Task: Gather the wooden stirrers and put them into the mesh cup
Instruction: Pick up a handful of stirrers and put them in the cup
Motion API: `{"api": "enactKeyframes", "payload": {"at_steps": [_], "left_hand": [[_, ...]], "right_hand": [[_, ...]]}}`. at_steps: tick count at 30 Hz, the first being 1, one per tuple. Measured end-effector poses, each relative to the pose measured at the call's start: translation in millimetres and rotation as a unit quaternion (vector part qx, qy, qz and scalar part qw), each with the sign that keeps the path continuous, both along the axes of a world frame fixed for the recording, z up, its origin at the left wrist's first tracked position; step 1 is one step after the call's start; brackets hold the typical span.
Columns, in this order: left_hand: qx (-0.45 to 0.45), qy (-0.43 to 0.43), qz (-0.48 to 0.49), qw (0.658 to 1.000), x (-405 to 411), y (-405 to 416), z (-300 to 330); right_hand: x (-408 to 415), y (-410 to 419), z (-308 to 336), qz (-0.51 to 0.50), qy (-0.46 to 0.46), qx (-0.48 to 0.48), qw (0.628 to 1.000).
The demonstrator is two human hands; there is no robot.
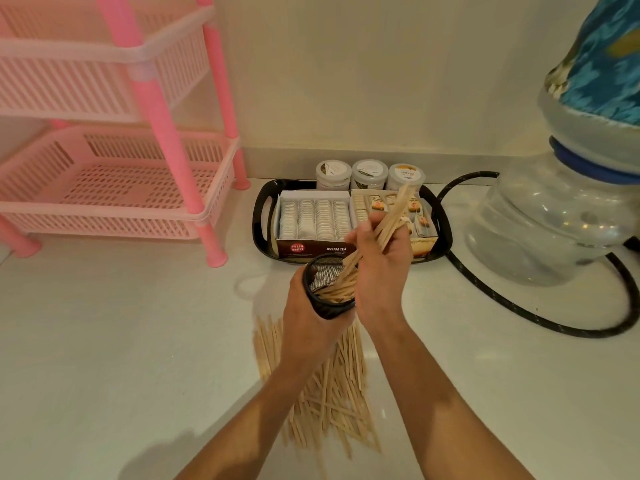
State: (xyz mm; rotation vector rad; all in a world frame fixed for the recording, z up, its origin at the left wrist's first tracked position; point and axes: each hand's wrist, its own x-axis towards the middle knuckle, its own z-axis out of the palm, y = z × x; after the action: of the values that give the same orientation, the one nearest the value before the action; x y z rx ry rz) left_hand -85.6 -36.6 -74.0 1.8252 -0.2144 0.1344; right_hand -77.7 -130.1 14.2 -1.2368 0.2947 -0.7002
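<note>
Stirrers (pixel 384 226) bundled, one mesh cup (pixel 325 292), two hands

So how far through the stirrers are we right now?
Partly done. Some thin wooden stirrers already lie inside the black mesh cup, which the left hand holds tilted above the counter. In hand: the right hand grips a bundle of stirrers and feeds its lower ends into the cup's mouth. Left: a large scattered pile of stirrers on the white counter beneath the forearms.
</note>
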Motion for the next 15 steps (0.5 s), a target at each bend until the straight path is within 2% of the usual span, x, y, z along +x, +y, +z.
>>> {"api": "enactKeyframes", "payload": {"at_steps": [8, 15], "left_hand": [[0.004, -0.005, -0.027, 1.000, -4, -4, 1], [-0.007, 0.021, -0.029, 0.999, -4, -3, -4]], "right_hand": [[-3, 4, -12, -0.054, -0.041, -0.052, 0.996], [-8, 1, -16, -0.068, -0.037, -0.164, 0.983]]}}
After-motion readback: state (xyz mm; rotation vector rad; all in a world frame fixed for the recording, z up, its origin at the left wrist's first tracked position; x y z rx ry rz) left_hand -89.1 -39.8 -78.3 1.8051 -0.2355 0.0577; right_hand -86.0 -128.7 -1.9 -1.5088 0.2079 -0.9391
